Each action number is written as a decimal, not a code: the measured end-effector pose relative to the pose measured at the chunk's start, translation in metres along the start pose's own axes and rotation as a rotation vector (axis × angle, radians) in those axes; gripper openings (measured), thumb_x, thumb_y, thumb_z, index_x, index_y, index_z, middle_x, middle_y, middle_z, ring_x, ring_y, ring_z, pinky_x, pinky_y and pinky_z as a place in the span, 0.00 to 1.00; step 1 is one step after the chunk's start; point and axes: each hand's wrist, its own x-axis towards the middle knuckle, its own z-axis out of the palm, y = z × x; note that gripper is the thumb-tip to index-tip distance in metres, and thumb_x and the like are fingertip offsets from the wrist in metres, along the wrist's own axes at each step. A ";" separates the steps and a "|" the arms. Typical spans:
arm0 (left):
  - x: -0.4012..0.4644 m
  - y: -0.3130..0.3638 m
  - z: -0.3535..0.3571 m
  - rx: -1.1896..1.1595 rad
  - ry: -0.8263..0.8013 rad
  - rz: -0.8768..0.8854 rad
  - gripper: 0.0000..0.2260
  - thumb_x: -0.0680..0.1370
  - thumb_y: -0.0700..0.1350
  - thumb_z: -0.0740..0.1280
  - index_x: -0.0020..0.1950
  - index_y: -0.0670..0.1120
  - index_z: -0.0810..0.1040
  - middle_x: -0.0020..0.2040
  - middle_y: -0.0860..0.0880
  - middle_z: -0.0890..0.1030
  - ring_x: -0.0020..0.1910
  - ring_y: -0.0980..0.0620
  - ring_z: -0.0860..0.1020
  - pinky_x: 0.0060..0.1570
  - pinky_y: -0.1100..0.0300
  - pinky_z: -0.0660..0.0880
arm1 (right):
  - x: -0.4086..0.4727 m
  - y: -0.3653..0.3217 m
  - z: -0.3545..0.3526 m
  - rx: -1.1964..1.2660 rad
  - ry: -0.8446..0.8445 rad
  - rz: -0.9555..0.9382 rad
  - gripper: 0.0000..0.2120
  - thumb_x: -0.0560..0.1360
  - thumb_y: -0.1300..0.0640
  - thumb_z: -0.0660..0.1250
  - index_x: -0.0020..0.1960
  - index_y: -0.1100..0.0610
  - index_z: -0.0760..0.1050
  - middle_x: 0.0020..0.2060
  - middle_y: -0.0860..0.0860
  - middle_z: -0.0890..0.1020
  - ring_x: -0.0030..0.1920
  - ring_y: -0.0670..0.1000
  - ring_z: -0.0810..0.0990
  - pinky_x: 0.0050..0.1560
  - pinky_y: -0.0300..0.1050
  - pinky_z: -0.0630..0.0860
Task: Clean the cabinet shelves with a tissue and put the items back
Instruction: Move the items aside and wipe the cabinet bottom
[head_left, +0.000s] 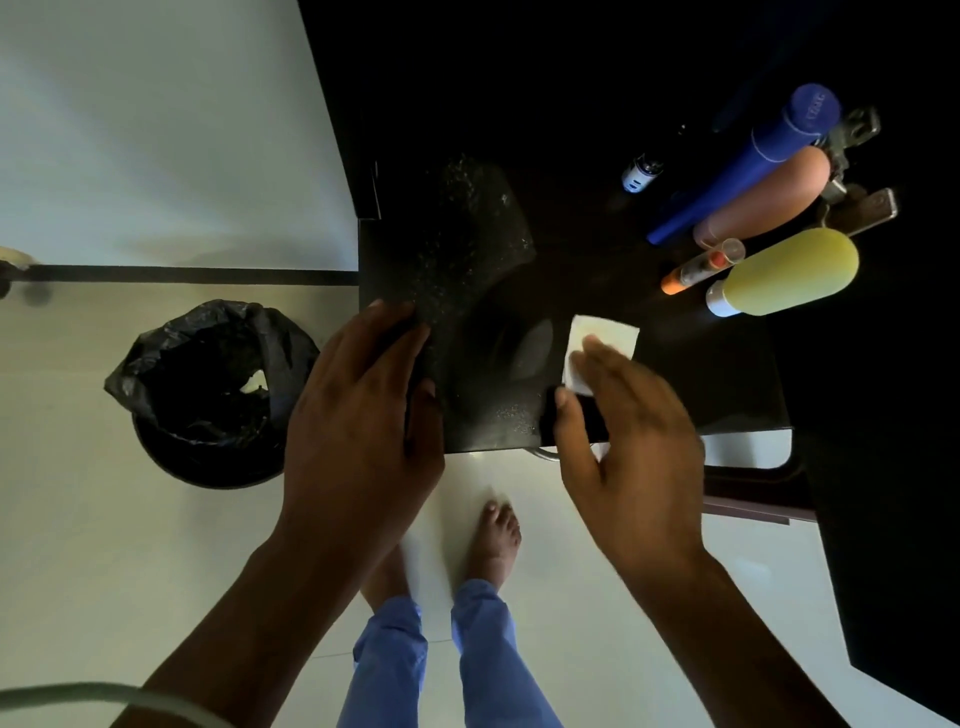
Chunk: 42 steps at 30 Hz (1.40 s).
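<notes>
We work over the dark shelf (498, 322), and wiping it well, we judge, means flat, overlapping strokes from the bottles (779, 208) at two o'clock toward its near edge. Our left hand (358, 410) at nine o'clock steadies that edge, fingers curled loosely over it. Our right hand (623, 441) at four o'clock presses the tissue (605, 335) down, fingers nearly straight, gripping nothing.

Your head camera looks steeply down, close above the speckled black stone shelf (483, 260), floor beneath.
</notes>
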 end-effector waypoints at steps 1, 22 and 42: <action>0.000 0.001 0.001 0.004 0.002 -0.001 0.21 0.81 0.44 0.63 0.73 0.41 0.76 0.74 0.43 0.75 0.75 0.45 0.72 0.75 0.60 0.63 | 0.008 -0.002 0.001 -0.007 0.004 0.017 0.19 0.81 0.51 0.66 0.67 0.61 0.80 0.66 0.56 0.82 0.66 0.55 0.80 0.67 0.49 0.76; 0.012 -0.007 -0.012 -0.005 -0.030 0.019 0.29 0.76 0.50 0.54 0.73 0.42 0.78 0.71 0.43 0.79 0.70 0.41 0.77 0.70 0.53 0.67 | -0.032 -0.044 0.018 0.115 -0.048 -0.065 0.17 0.79 0.58 0.66 0.65 0.60 0.81 0.67 0.56 0.81 0.68 0.55 0.79 0.71 0.43 0.72; 0.009 -0.013 -0.016 -0.186 0.095 -0.046 0.22 0.76 0.36 0.61 0.69 0.41 0.80 0.68 0.44 0.81 0.67 0.50 0.77 0.69 0.66 0.67 | -0.043 0.041 -0.015 0.039 0.014 0.071 0.19 0.81 0.57 0.65 0.70 0.62 0.78 0.71 0.55 0.78 0.71 0.54 0.77 0.71 0.52 0.74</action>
